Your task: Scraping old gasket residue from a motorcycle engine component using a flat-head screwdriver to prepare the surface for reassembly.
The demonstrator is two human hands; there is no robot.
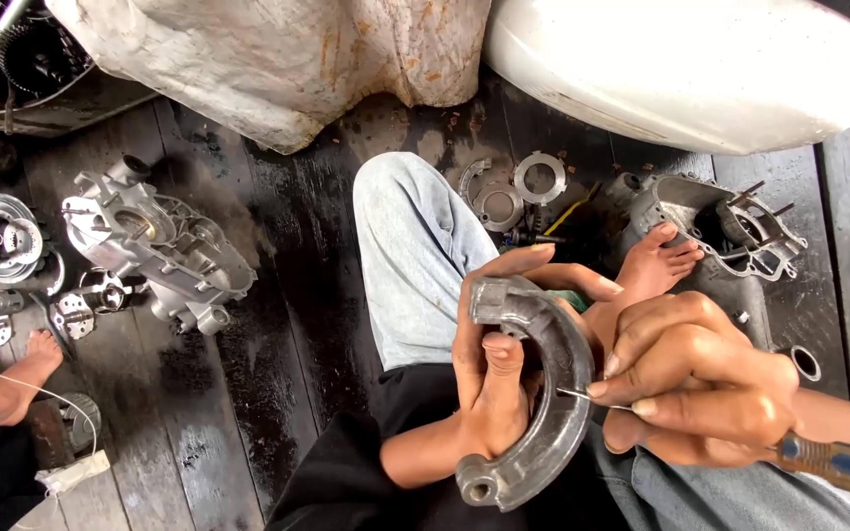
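My left hand (pixel 489 379) grips a curved grey metal brake shoe (pixel 543 393), thumb pressed on its inner side, fingers wrapped behind the upper end. My right hand (pixel 691 379) is closed around a screwdriver with a blue handle (pixel 838 464). Its thin metal shaft (pixel 592 398) points left and touches the shoe's outer edge. Both hands hover over my lap in light blue jeans (pixel 410 256), with my bare foot (pixel 656 265) just beyond them.
A silver engine casing (pixel 150 251) lies on the dark wooden floor at left, small round parts beside it. Another casing (pixel 730 221) sits at right, flat rings (pixel 518 192) near my knee. Another person's bare foot (pixel 17 379) shows at far left.
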